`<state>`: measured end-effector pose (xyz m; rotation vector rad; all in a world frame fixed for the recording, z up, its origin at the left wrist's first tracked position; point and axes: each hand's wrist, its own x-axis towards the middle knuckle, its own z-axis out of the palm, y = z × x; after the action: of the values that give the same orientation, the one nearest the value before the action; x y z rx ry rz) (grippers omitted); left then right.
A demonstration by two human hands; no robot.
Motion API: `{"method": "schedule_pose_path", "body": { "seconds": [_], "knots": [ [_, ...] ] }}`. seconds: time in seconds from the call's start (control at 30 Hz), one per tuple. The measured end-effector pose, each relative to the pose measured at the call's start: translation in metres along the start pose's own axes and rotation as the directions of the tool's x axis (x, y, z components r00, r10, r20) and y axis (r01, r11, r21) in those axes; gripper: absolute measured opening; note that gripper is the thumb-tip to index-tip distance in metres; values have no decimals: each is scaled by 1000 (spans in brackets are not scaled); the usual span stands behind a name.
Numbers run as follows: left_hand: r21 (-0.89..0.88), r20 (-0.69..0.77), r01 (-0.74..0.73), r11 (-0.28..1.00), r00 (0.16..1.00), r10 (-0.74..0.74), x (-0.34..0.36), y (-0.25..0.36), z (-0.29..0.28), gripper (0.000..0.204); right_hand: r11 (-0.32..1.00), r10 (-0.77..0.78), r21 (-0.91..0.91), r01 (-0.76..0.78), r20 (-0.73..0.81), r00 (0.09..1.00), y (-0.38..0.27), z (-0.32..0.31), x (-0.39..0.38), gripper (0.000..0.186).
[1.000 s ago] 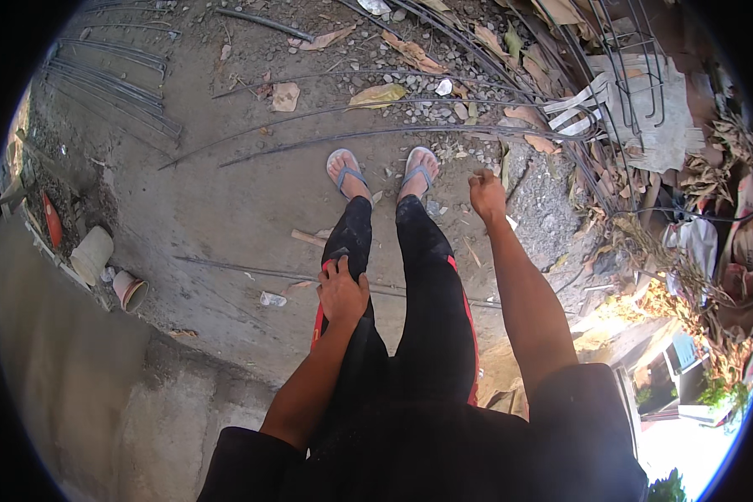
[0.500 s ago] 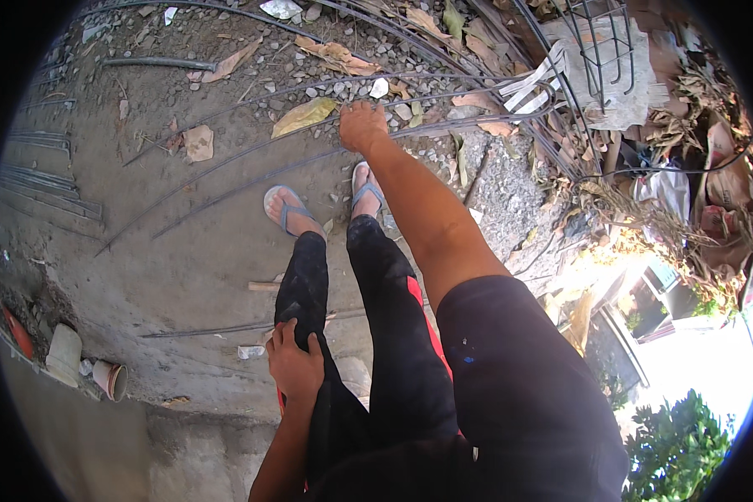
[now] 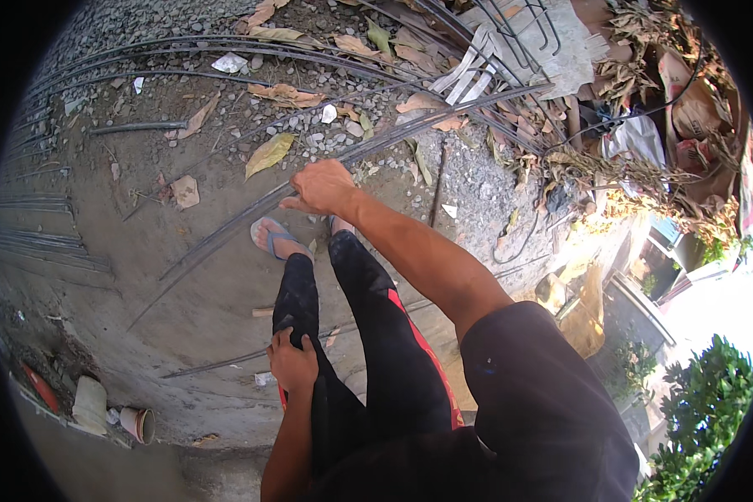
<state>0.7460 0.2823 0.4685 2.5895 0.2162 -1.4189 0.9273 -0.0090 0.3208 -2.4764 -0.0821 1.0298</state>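
My right hand (image 3: 322, 189) is closed around a bundle of thin dark steel rods (image 3: 427, 121). The rods run from beside the scrap at the upper right down toward the left, past my feet. Their lower-left ends spread apart a little over the dirt. My left hand (image 3: 294, 365) rests on my left knee, fingers laid over the black trouser leg (image 3: 299, 293), holding nothing. A slipper (image 3: 274, 238) shows on my left foot; my right foot is mostly hidden behind my right hand and the rods.
More rods (image 3: 226, 43) curve across the gravel at the far side, and several lie at the left (image 3: 42, 243). A bent-rod cage (image 3: 531, 33), dry leaves (image 3: 694, 100) and sacks crowd the right. A bucket (image 3: 138, 425) lies at the lower left.
My right hand has closed on the rods and come up and nearer, to the left. The rods, spread apart before, are now drawn together in it. My left hand stays on the knee.
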Motion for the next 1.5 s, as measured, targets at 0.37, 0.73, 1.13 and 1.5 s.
{"method": "schedule_pose_path", "body": {
  "seconds": [0.37, 0.73, 1.13, 1.5],
  "knots": [
    [37, -497, -407, 913, 785, 370, -28, -60, -129, 54, 997, 66, 62, -56, -185, 981, -73, -63, -226, 51],
    [296, -9, -481, 825, 862, 506, -55, -114, -188, 52, 955, 185, 284, -86, -343, 921, -107, 9, -388, 61],
    [642, -169, -481, 597, 671, 722, -202, -98, -142, 56, 809, 454, 568, -151, -440, 775, -110, 167, -523, 70],
    [-964, -191, -219, 148, 964, 183, -383, -49, -122, 126, 616, 726, 784, -76, -528, 440, -189, 217, -712, 71]
  ]
}}
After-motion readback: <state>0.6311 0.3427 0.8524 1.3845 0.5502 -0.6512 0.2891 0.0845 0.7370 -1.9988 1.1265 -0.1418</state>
